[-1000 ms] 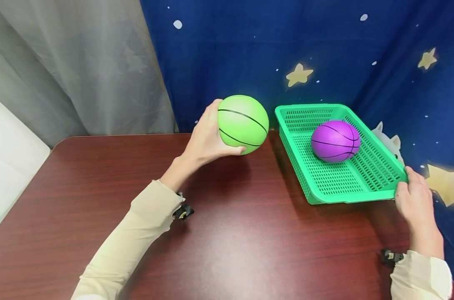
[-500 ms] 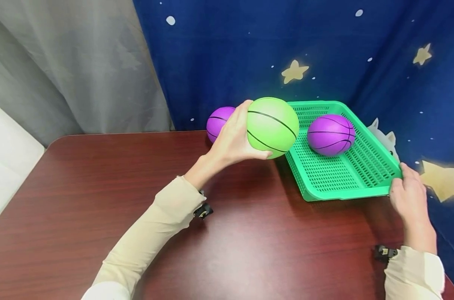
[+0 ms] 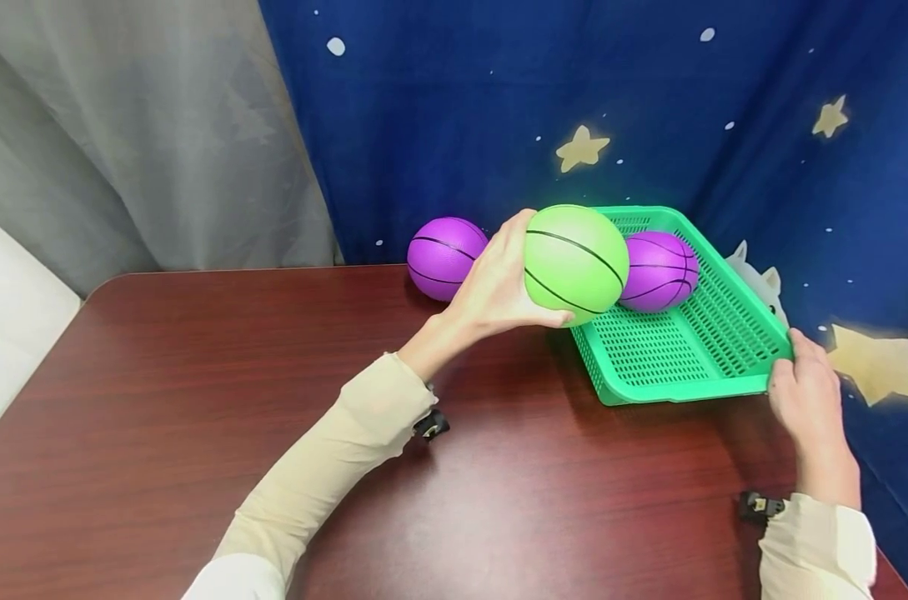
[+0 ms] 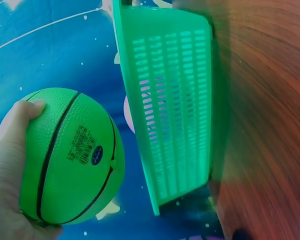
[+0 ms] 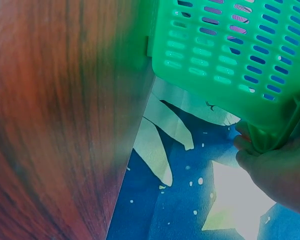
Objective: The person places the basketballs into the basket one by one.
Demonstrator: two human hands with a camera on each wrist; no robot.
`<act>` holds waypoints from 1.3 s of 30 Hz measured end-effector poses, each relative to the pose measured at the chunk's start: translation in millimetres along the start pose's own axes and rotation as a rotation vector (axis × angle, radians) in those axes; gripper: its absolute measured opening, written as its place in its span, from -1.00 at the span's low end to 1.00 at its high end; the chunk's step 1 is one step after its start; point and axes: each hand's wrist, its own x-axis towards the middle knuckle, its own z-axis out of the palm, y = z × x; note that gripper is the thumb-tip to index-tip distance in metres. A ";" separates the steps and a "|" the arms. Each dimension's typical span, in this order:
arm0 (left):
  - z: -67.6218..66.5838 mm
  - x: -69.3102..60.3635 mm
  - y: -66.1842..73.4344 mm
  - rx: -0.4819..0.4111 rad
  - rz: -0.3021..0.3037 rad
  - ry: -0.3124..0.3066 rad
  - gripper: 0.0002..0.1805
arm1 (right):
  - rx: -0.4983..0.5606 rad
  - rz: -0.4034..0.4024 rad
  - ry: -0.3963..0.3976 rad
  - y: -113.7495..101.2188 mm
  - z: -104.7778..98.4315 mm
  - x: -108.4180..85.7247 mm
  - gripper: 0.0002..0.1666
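Note:
In my left hand I hold a lime-green toy basketball, thumb and fingers spread round its left side. It hangs above the left rim of a green plastic basket, and the left wrist view puts the ball beside and above the basket's slotted wall. Inside the basket lies a purple basketball, partly covered by the green one. My right hand grips the basket's near right corner, and in the right wrist view the fingers curl round its rim.
A second purple basketball sits at the table's back edge, just behind my left hand. The dark red wooden table stretches left and forward. A blue starry curtain and a grey curtain hang behind it.
My left hand has carried the green ball rightward to the basket's left rim, uncovering the purple ball at the back edge. The right hand keeps its grip on the basket corner.

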 end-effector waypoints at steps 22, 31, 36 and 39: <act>39.7 21.5 30.7 0.072 -0.036 -0.146 0.29 | -0.008 -0.020 0.000 -0.2 1.0 2.5 -0.35; 79.5 29.3 62.4 0.075 -0.026 -0.257 0.26 | -0.062 -0.016 0.031 13.4 -0.7 -11.1 -0.35; 94.9 30.0 66.3 0.097 -0.059 -0.292 0.23 | -0.071 -0.017 0.052 10.4 0.5 -5.3 -0.35; 101.3 27.6 61.5 0.131 -0.087 -0.302 0.23 | -0.064 -0.028 0.047 5.2 2.4 0.8 -0.35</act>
